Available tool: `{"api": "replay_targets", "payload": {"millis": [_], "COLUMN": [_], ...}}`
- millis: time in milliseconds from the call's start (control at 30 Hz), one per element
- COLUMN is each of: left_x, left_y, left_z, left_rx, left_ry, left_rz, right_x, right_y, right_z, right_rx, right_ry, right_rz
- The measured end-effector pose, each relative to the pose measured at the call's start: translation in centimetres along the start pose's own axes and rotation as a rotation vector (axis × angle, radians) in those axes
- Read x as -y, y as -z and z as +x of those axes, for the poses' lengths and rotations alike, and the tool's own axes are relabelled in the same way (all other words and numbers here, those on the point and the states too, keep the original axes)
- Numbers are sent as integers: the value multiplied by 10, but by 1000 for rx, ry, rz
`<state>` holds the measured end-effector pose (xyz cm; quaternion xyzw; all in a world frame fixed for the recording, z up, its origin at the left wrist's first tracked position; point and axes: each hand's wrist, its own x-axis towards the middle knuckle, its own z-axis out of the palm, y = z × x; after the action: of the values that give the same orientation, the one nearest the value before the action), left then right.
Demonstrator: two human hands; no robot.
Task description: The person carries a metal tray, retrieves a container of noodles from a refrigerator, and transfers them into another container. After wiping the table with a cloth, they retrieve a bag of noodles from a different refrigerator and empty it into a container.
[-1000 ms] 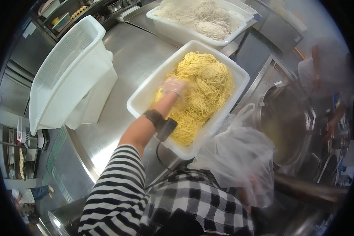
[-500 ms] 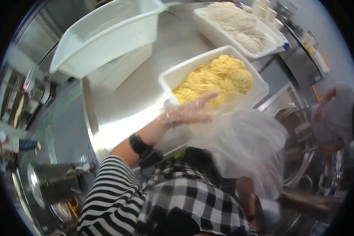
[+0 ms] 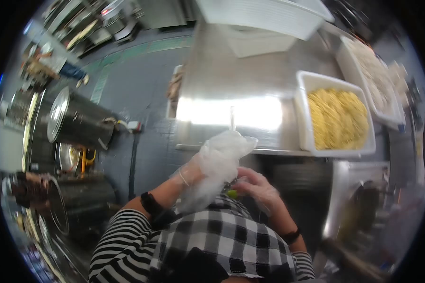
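Note:
In front of my waist, my left hand (image 3: 194, 170) holds a crumpled clear plastic bag (image 3: 225, 153). The bunched bag hides most of its fingers, and some film hangs down by the wrist. Close to the right of it is my right hand (image 3: 259, 188) in a thin clear glove, its fingers bent in toward a small dark and green item (image 3: 232, 193) at the front of my checked apron. What those fingertips grip is too blurred to make out. Beyond my right hand, yellow noodles (image 3: 337, 118) fill a white tub (image 3: 303, 125) on the steel table (image 3: 212, 66).
A second white tub (image 3: 397, 118) of pale noodles stands at the far right. Large white bins (image 3: 269, 16) sit at the table's back. A metal pot (image 3: 82, 115) is on the left, with a person (image 3: 56, 63) further back. Steel equipment (image 3: 359, 174) stands at right.
My view has swung right. My left hand has drawn back from beside the yellow noodles to my waist and gripped the plastic bag. My right hand has come in beside it.

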<state>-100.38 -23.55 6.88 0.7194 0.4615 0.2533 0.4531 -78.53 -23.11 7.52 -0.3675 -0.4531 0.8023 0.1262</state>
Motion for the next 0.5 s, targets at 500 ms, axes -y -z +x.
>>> {"api": "replay_targets", "payload": {"millis": [500], "left_x": [146], "left_y": [111], "left_z": [-233], "left_rx": [-719], "left_ry": [231], "left_rz": [-1137], "right_x": [-13], "right_y": [-228], "right_z": [242], "right_rx": [207], "right_ry": [340], "right_rz": [-1015]}}
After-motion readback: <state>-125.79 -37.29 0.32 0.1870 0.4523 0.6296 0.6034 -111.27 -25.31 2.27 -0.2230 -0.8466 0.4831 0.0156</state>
